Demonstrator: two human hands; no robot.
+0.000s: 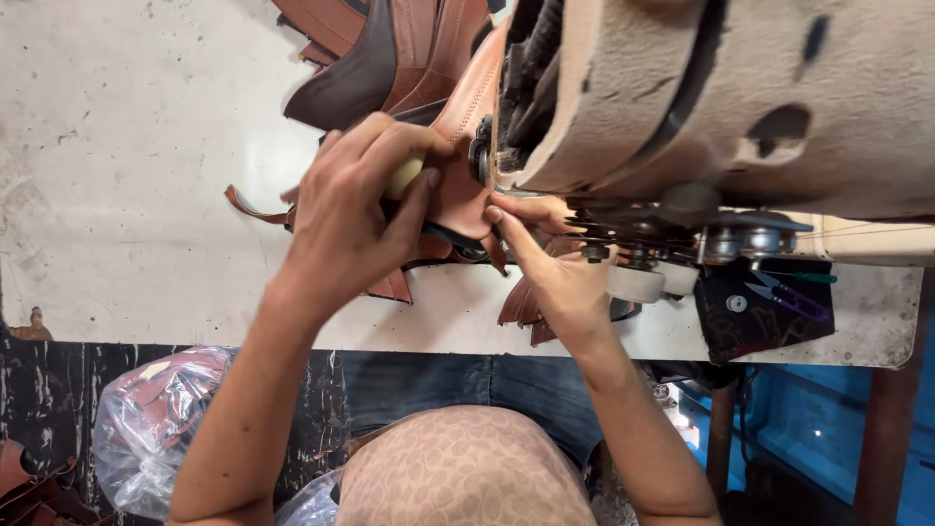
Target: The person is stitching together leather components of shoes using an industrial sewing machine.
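Observation:
My left hand [355,209] is curled over a tan and brown leather shoe upper [458,117], pinching it together with a small pale tool that shows between my fingers. My right hand [550,263] presses its fingertips on the same leather piece close under the head of a worn, padded sewing machine [721,97]. The needle area is hidden behind the machine's dark metal parts [633,234]. More brown leather pieces [370,49] fan out behind my hands.
A scuffed white worktable [127,195] carries everything. A purple thread snipper [799,297] lies on a black pad at the right. Below the table edge sit a clear plastic bag of leather scraps [156,419] and my lap.

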